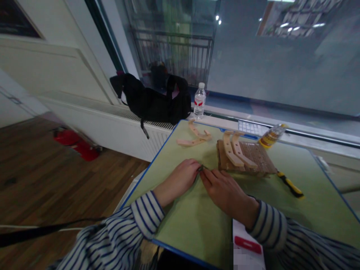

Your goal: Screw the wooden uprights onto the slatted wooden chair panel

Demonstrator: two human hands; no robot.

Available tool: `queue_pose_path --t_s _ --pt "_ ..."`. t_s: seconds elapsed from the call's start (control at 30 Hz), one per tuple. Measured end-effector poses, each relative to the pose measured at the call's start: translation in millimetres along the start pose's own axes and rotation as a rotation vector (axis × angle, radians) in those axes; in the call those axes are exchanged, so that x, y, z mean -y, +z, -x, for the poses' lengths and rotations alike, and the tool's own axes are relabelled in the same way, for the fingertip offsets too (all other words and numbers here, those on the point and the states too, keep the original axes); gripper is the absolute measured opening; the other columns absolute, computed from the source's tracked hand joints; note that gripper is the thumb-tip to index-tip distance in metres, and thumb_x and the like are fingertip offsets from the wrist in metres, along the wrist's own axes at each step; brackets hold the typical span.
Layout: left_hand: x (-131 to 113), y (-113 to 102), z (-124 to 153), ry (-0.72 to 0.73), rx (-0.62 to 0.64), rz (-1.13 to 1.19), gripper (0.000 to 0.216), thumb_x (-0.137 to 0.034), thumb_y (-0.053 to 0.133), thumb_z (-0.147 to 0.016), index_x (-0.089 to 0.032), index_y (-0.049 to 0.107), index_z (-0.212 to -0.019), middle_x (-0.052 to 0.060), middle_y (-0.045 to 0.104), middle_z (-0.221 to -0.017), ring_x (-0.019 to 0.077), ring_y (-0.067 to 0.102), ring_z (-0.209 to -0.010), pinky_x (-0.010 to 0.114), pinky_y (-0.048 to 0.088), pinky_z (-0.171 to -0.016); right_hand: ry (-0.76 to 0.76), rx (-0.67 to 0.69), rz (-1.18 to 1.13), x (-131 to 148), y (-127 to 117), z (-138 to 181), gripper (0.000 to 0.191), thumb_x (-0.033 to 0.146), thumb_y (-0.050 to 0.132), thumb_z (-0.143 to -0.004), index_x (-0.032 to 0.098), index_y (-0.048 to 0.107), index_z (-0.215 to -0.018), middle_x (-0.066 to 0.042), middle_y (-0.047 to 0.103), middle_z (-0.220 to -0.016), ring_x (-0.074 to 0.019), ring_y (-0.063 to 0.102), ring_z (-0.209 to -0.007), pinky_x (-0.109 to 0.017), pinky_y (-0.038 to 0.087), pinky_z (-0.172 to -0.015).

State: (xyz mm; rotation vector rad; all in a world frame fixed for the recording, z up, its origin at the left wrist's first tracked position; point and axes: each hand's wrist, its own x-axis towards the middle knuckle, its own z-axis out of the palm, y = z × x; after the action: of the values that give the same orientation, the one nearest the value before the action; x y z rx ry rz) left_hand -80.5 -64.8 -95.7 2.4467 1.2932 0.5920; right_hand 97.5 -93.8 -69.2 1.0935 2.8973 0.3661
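Small piece: a small dark object (201, 168) is pinched between the fingertips of both hands, low over the green table (180, 225), near its middle.
Left hand: the left hand (178, 180) is closed on the piece from the left, fingers curled together.
Right hand: the right hand (225, 191) is laid flat, palm down, its fingertips brought against the same piece from the right.
Hands together: the two hands are met at the fingertips, with the piece between them.
Nearby: a cardboard sheet (260, 159) carrying two curved wooden strips (236, 150) is seen just beyond the right hand; a yellow-handled knife (291, 185) is laid beside its corner.
Further off: more wooden strips (195, 138), a water bottle (199, 100) and a black bag (153, 100) are placed toward the window.
Hard to make out: the piece is mostly covered by the fingers, so its shape and material cannot be told.
Cut off: both striped sleeves (146, 213) are cropped by the lower edge.
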Motion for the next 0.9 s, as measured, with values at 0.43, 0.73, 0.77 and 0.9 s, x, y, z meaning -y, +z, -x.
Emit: queue_pose_path --t_s 0.43,0.73,0.77,0.9 --pt "4 0 -7 0.101 0.036 -0.039 0.023 -0.024 0.046 -0.093 -0.017 0.062 -0.107 0.01 0.056 -0.109 0.0211 0.052 -0.103 0.035 0.043 -0.092 0.069 0.02 -0.001 -8 1 -3 0.023 0.011 0.046 -0.089 0.014 0.058 -0.109 -0.011 0.061 -0.095 -0.023 0.056 -0.09 -0.036 0.048 -0.075" --pt "-11 6 -4 0.008 0.029 -0.121 0.014 -0.018 0.048 -0.089 -0.014 0.06 -0.093 0.009 0.055 -0.099 0.0212 0.052 -0.093 0.037 0.045 -0.087 -0.022 0.039 0.019 -9 1 -2 0.016 0.006 0.05 -0.084 0.012 0.062 -0.092 -0.01 0.062 -0.087 -0.022 0.057 -0.082 -0.034 0.049 -0.065" --pt "-11 7 -5 0.0 0.027 -0.123 0.014 -0.016 0.047 -0.089 -0.013 0.06 -0.092 0.01 0.055 -0.098 0.0213 0.052 -0.092 0.037 0.045 -0.087 -0.027 0.038 0.02 -9 0 -2 0.015 0.006 0.05 -0.084 0.012 0.062 -0.092 -0.01 0.062 -0.087 -0.0221 0.057 -0.082 -0.034 0.049 -0.065" --pt "-10 2 -2 0.005 0.036 -0.109 0.015 -0.016 0.048 -0.088 -0.014 0.061 -0.095 0.01 0.056 -0.101 0.0208 0.053 -0.095 0.036 0.045 -0.089 -0.012 0.023 0.014 -9 -3 0 0.016 0.005 0.049 -0.085 0.012 0.06 -0.094 -0.011 0.062 -0.091 -0.0233 0.057 -0.085 -0.035 0.05 -0.064"
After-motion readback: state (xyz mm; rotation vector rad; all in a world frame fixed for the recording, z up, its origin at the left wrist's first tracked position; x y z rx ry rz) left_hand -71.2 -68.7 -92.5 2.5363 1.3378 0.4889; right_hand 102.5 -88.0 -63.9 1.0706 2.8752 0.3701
